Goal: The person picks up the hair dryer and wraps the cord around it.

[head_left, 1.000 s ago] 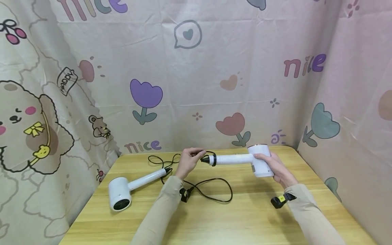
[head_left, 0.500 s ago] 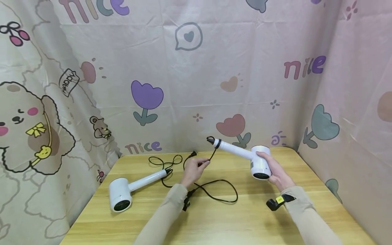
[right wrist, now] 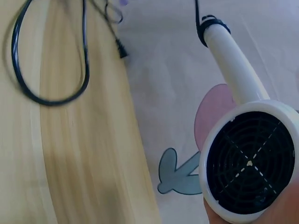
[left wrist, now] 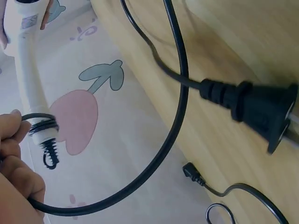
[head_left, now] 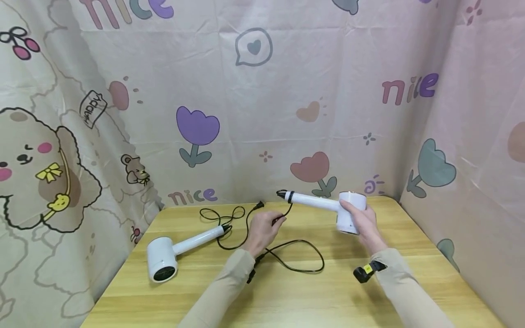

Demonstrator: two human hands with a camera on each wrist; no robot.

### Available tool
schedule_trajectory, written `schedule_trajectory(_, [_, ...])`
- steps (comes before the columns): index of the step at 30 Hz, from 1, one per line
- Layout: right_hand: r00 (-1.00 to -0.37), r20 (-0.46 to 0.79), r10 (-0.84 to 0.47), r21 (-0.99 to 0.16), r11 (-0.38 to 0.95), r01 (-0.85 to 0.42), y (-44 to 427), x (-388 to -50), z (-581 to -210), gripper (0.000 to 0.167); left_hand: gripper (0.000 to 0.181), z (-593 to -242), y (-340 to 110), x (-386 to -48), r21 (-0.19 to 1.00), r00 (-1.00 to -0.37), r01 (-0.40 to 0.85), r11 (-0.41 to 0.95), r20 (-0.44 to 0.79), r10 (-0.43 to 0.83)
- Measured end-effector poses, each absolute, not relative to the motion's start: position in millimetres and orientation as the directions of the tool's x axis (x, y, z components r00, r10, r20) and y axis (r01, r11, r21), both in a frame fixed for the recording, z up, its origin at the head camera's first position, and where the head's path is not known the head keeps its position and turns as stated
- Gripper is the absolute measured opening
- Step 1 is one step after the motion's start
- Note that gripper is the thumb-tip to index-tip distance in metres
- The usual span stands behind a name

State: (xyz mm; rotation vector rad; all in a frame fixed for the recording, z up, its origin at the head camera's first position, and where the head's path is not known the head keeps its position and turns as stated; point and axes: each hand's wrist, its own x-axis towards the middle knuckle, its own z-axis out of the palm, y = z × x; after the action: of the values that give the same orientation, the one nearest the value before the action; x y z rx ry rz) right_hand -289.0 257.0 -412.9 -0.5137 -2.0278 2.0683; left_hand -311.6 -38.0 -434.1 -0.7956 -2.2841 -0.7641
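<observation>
A white hair dryer (head_left: 313,201) is held above the table's back right, its handle pointing left. My right hand (head_left: 365,223) grips it round the barrel; the round black grille (right wrist: 250,163) fills much of the right wrist view. Black cord (left wrist: 43,127) is wound round the handle's end, beside the ribbed strain relief (left wrist: 49,154). My left hand (head_left: 262,230) pinches the cord a little below that end. From this hand the cord (left wrist: 154,163) runs in a loop over the table, and a two-pin plug (left wrist: 261,109) shows close to the left wrist camera.
A second white hair dryer (head_left: 197,241) lies on the wooden table (head_left: 328,300) at the left, its cord (head_left: 209,214) looped behind it and ending in a plug (head_left: 259,205). A cord loop (head_left: 322,262) lies mid-table. A printed curtain (head_left: 262,114) hangs round the back and sides.
The left hand moves from the handle's end down and slightly right, drawing out a length of cord. The held dryer's handle tips up, then lowers again partway. The other dryer stays still.
</observation>
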Motion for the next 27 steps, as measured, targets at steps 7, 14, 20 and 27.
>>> schedule_trajectory(7, [-0.914,-0.042,0.404,-0.996,0.057,0.071,257,-287,-412,0.088,0.009,-428,-41,-314,0.299,-0.624,0.694,0.656,0.705,0.339])
schedule_trajectory(14, [-0.923,-0.008,0.384,-0.995,0.089,0.046,258,-289,-412,0.09,0.009,-417,-45,-316,0.319,-0.617,0.71,0.628,0.712,0.335])
schedule_trajectory(20, [-0.938,-0.022,0.345,-0.995,0.088,0.055,260,-288,-413,0.094,0.009,-406,-50,-319,0.372,-0.613,0.731,0.572,0.727,0.31])
schedule_trajectory(27, [-0.942,0.0,0.336,-0.991,0.128,0.046,260,-285,-414,0.097,0.011,-400,-52,-324,0.372,-0.617,0.739,0.562,0.708,0.343])
